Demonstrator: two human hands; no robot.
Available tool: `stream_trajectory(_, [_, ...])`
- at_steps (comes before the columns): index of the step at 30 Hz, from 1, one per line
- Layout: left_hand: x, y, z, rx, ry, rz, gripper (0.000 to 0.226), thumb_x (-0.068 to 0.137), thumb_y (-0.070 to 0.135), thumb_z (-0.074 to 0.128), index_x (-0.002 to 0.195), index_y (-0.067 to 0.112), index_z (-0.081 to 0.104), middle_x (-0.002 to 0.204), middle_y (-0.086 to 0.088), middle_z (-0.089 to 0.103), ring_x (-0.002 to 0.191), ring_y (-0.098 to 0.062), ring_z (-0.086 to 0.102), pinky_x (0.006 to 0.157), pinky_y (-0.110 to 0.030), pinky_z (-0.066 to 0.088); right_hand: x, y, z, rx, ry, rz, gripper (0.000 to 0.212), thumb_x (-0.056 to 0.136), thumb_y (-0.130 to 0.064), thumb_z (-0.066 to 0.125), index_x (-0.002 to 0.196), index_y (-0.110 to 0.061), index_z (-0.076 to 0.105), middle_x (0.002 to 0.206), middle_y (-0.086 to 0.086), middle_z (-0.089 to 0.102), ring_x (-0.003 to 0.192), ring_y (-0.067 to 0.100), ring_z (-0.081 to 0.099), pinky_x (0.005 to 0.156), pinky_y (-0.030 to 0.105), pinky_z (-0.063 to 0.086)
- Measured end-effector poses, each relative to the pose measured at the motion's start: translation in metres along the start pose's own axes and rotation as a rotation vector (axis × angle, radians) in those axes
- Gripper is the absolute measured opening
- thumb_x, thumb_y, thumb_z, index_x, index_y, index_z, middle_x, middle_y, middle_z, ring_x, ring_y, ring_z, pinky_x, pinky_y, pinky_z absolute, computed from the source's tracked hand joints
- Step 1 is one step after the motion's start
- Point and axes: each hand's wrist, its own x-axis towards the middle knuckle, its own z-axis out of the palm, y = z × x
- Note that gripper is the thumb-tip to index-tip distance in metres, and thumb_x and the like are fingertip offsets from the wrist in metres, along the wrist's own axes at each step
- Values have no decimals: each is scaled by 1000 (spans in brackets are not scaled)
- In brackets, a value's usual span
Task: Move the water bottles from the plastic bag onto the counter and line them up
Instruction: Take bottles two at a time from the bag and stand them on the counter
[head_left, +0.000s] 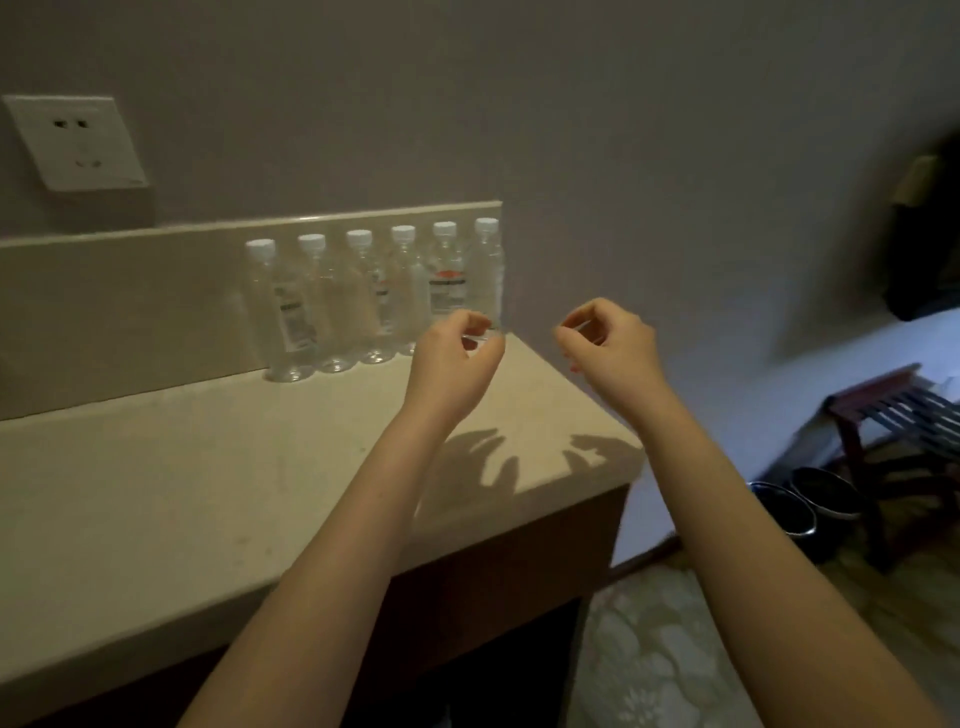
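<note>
Several clear water bottles (374, 296) with white caps stand upright in a row on the beige counter (208, 467), against its low backsplash (130, 312). My left hand (457, 358) hovers in front of the right end of the row, fingertips pinched together. Beyond the counter's right edge, my right hand (608, 343) is raised at the same height and pinched the same way. I cannot make out anything between the fingers of either hand. No plastic bag is visible.
A white wall socket (75, 143) sits above the backsplash at left. The counter ends at right over a dark wooden cabinet (519, 582). On the floor to the right stand two dark round bins (800, 506) and a wooden luggage rack (904, 415).
</note>
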Motion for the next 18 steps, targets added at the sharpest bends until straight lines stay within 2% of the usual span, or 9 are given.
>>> stream_trajectory(9, [-68, 120, 242, 32, -249, 110, 27, 88, 16, 61, 112, 5, 64, 113, -10, 65, 100, -24, 62, 85, -28, 45, -56, 161, -247, -205, 156, 215, 12, 85, -33, 60, 90, -22, 61, 82, -3, 65, 81, 22, 66, 79, 40, 54])
stream_trajectory(13, [-100, 154, 337, 41, -445, 104, 31, 91, 22, 59, 119, 7, 61, 121, -7, 61, 104, -20, 58, 83, -28, 44, -87, 222, -327, -246, 170, 346, 14, 87, -33, 60, 94, -20, 60, 77, -8, 60, 84, 18, 62, 76, 31, 48])
stream_trajectory(18, [-125, 196, 456, 25, -628, 147, 30, 91, 22, 59, 117, 7, 61, 118, -8, 62, 105, -24, 59, 88, -35, 48, -113, 302, -413, -319, 241, 502, 11, 87, -33, 61, 91, -23, 60, 70, -13, 58, 83, 14, 60, 75, 31, 48])
